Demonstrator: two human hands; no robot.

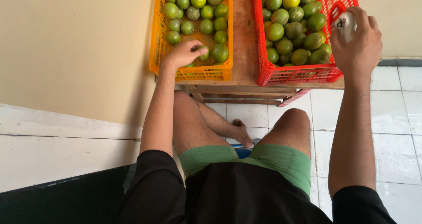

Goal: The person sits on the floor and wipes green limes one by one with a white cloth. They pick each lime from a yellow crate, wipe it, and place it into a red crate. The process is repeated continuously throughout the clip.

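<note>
Lime: round, green, held under the left hand inside the orange crate, near its front wall. Small white object: gripped upright in the right hand, beside the red crate.

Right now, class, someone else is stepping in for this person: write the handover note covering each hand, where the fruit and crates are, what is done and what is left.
Left hand: inside the orange crate, fingers closed around a green lime at its near end.
Right hand: raised beside the red crate, grip closed on a small white object; what it is cannot be told.
Both crates sit side by side on a low wooden stand.
Done: the orange crate holds a loose single layer of limes.
Left: the red crate is heaped full.
</note>
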